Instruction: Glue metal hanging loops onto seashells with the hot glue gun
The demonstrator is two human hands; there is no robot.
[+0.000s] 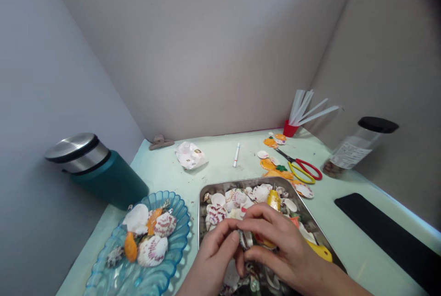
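Both hands meet over a metal tray (201, 195) filled with seashells. My left hand (222, 252) has its fingers bent, thumb and fingertips round a small shell-like piece (245, 239). On the other side of that piece, my right hand (275, 241) curls its fingers and thumb onto it; the details between the fingertips are partly hidden. Among the shells stands a yellow object (274, 199), and a yellow handle (320, 251) lies by the tray's right edge. Purple-striped shells (216, 213) lie left of the hands.
A blue scalloped dish (182, 222) of shells and a teal bottle (110, 181) stand left. Behind the tray are crumpled wrapping (190, 155) and a marker (236, 155). Scissors (303, 170), a red cup (290, 129) of sticks, a jar (354, 149) and a black strip (386, 236) are right.
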